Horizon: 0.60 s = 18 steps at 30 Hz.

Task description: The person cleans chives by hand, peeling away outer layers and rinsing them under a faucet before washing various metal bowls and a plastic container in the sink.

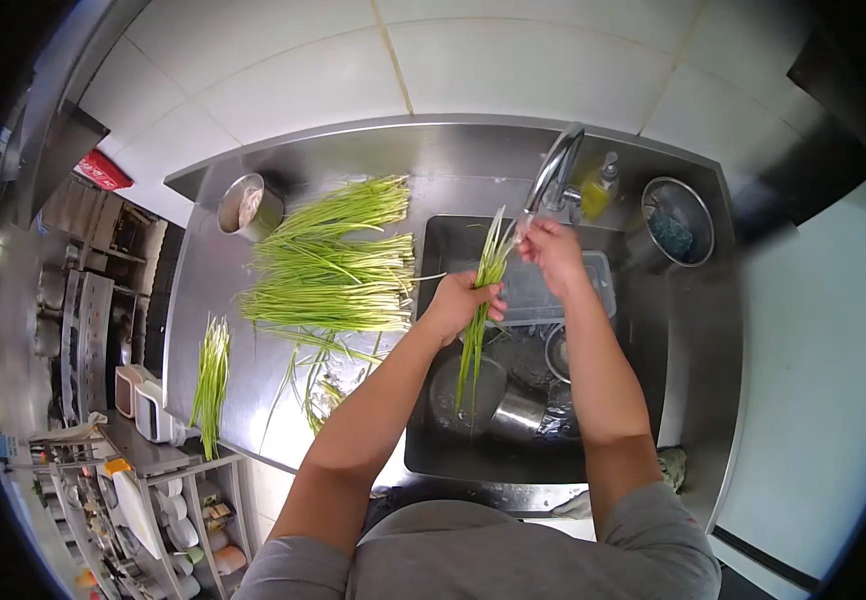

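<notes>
Over the sink (643, 400), my left hand (465, 303) is closed around a small bunch of green stalks (473, 350). The white ends point up toward the faucet (557, 165), and the green tips hang down over the basin. My right hand (551, 255) is pinched just under the spout, beside the white ends; what its fingers hold is too small to make out. On the steel counter to the left lie large piles of green stalks (338, 290). A separate small bunch (213, 385) rests at the counter's left edge, and loose scraps (323, 395) lie below the piles.
A clear plastic container (598, 280), a metal pot (516, 412) and a bowl are in the sink. A soap bottle (600, 188) stands right of the faucet. Metal containers stand at the back left (251, 207) and right (678, 222). Shelves with dishes (178, 525) are at lower left.
</notes>
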{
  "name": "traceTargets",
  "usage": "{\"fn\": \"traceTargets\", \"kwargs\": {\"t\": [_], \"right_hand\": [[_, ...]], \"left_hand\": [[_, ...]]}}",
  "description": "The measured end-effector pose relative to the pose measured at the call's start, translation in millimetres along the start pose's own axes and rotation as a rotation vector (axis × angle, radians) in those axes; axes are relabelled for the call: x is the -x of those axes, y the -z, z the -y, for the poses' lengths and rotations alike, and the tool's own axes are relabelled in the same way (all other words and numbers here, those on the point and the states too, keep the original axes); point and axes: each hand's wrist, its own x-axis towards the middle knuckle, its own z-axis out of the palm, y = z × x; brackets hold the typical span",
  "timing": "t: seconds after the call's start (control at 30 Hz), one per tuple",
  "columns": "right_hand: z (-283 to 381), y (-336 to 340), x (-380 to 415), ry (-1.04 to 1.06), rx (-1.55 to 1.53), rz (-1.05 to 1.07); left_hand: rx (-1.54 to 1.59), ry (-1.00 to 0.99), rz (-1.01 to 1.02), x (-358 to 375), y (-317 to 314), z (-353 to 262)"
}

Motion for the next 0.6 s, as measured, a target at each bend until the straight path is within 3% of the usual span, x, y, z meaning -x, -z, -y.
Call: {"fn": "traceTargets", "kwargs": {"t": [0.07,0.17,0.3,0.5,0.6], "right_hand": [[1.8,-18.8,17.5,-0.153,0.057,0.060],[-16.7,-18.6,17.7,-0.108,0.087,0.171],[-24.3,1.9,-10.9,0.024,-0.334,-0.041],[11.0,-15.9,18.2,-0.113,0.089,0.242],[-16.2,-46.9,44.8,-0.175,0.111,0.328]], "left_hand": [[0.031,-0.016,-0.032,1.2,5.6,5.4],[0.037,-0.018,-0.049,8.5,13.7,11.4],[0.033,0.038,-0.012,29.2,16.2,1.8],[0.047,0.089,-0.104,90.9,29.3,-39.3],[-0.113,-0.048,-0.294,144.3,54.8,-69.0]]}}
